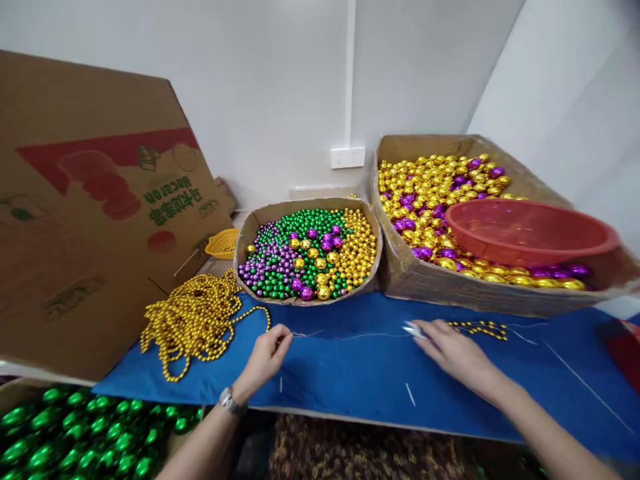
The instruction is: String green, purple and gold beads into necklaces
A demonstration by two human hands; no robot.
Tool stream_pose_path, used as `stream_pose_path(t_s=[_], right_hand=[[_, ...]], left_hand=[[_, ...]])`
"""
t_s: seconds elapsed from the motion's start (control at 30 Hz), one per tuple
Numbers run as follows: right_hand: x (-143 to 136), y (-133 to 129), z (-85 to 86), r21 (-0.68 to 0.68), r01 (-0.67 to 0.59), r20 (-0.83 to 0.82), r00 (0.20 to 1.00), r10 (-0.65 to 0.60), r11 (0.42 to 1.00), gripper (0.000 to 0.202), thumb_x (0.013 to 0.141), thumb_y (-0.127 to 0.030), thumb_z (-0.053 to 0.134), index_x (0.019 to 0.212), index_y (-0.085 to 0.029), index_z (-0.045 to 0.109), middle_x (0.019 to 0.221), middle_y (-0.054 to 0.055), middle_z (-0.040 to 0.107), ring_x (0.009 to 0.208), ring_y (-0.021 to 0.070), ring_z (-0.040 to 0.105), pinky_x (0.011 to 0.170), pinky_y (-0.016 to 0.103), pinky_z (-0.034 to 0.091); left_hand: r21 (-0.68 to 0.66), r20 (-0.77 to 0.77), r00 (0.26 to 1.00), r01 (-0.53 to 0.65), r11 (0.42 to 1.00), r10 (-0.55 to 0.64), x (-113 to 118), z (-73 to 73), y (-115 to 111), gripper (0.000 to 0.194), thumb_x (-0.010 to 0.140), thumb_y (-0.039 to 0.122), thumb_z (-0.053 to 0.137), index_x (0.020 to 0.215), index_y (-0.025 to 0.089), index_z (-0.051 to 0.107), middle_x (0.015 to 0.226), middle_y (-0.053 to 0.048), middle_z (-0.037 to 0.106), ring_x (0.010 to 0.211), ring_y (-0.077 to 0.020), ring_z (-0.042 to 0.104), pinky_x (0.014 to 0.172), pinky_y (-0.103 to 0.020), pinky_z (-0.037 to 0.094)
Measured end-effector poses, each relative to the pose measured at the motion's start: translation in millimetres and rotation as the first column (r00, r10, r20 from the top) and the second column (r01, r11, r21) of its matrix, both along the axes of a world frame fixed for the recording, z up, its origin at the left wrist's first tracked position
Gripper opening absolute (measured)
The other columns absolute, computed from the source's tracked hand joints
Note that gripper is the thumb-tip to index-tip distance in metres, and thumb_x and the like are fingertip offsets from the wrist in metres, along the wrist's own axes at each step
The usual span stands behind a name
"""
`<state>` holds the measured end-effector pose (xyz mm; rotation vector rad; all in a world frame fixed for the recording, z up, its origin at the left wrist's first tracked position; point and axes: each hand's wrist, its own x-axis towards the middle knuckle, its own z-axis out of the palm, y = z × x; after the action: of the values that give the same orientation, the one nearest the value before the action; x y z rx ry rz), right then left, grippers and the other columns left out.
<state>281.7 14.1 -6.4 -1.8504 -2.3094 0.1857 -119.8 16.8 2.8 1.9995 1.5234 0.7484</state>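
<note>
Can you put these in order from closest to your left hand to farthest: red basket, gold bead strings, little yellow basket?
From the left hand:
1. Gold bead strings, just to its left.
2. Yellow basket, back left, behind the strings.
3. Red basket, far over on the right.

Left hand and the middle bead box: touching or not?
Apart. The head view shows blue cloth between the left hand and the front edge of the middle bead box.
</note>
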Motion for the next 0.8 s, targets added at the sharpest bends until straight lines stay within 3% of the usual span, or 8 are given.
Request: stream_pose_path(t_s=[0.1,0.17,0.5,0.6,0.67,0.73,0.8], right_hand=[[-63,-11,-4.4,-0.015,-0.133,-0.029,0.991,0.133,0.991,0.036,0.093,-0.039,0.033,0.122,-0.03,0.053,0.107,0.006,0.064,0.091,0.0209,0.065,0.077,0.032,0.052],[-89,-15,-6.0,-0.022,-0.171,-0.029,0.985,0.171,0.985,0.036,0.094,-0.039,0.034,0.124,-0.03,0.051,0.105,0.005,0.065,0.09,0.0195,0.065,0.075,0.029,0.051],[-141,3,-21.4,-0.073,-0.144,-0.001,0.989,0.145,0.987,0.029,0.094,-0.034,0.038,0.114,-0.023,0.056,0.096,0.007,0.065,0.079,0.0204,0.067,0.06,0.025,0.047],[-139,7,-22.6,-0.082,-0.125,0.002,0.992,0.125,0.989,0.029,0.096,-0.033,0.034,0.106,-0.026,0.06,0.091,0.005,0.065,0.077,0.0188,0.067,0.06,0.024,0.046],[-122,8,-20.9,-0.083,-0.105,0.007,0.994,0.106,0.991,0.03,0.097,-0.035,0.032,0.112,-0.029,0.057,0.095,0.004,0.065,0.081,0.0179,0.067,0.062,0.024,0.046],[-94,8,-17.8,-0.081,-0.069,0.021,0.997,0.071,0.994,0.032,0.097,-0.039,0.033,0.123,-0.031,0.05,0.104,0.004,0.062,0.089,0.0176,0.065,0.066,0.025,0.047],[-62,8,-14.7,-0.087,-0.013,0.053,0.998,0.018,0.996,0.034,0.096,-0.038,0.035,0.127,-0.028,0.046,0.113,0.006,0.059,0.093,0.0177,0.063,0.069,0.026,0.048]], left_hand=[[-0.008,0.019,0.998,0.06,0.998,-0.06,16,4.8,-3,0.026,0.089,0.036,0.041,0.074,0.018,0.052,0.062,0.002,0.049,0.055,-0.0114,0.043,0.053,-0.024,0.032],[-0.01,0.026,0.997,0.071,0.997,-0.071,20,5.9,-5,0.027,0.089,0.037,0.04,0.074,0.019,0.051,0.062,0.002,0.049,0.055,-0.0116,0.043,0.053,-0.024,0.032],[0.019,-0.042,0.996,0.084,0.996,-0.083,20,6.7,-12,0.027,0.09,0.039,0.038,0.075,0.02,0.051,0.06,0.002,0.049,0.053,-0.0122,0.044,0.051,-0.024,0.034],[0.069,-0.079,0.994,0.087,0.994,-0.081,13,12.1,-10,0.026,0.091,0.037,0.037,0.077,0.021,0.051,0.063,0.001,0.052,0.056,-0.0143,0.049,0.054,-0.026,0.039],[0.143,-0.122,0.992,0.061,0.988,-0.044,-2,19.0,-4,0.022,0.091,0.034,0.037,0.082,0.021,0.052,0.071,-0.001,0.056,0.063,-0.0163,0.054,0.061,-0.028,0.042],[0.297,-0.226,0.971,-0.004,0.955,0.074,-22,26.4,5,0.018,0.091,0.031,0.039,0.088,0.02,0.053,0.079,-0.003,0.059,0.071,-0.0178,0.058,0.067,-0.028,0.044],[0.481,-0.347,0.898,-0.077,0.873,0.27,-40,30.4,14,0.017,0.089,0.03,0.042,0.09,0.019,0.055,0.084,-0.005,0.061,0.076,-0.0188,0.06,0.068,-0.028,0.043]])
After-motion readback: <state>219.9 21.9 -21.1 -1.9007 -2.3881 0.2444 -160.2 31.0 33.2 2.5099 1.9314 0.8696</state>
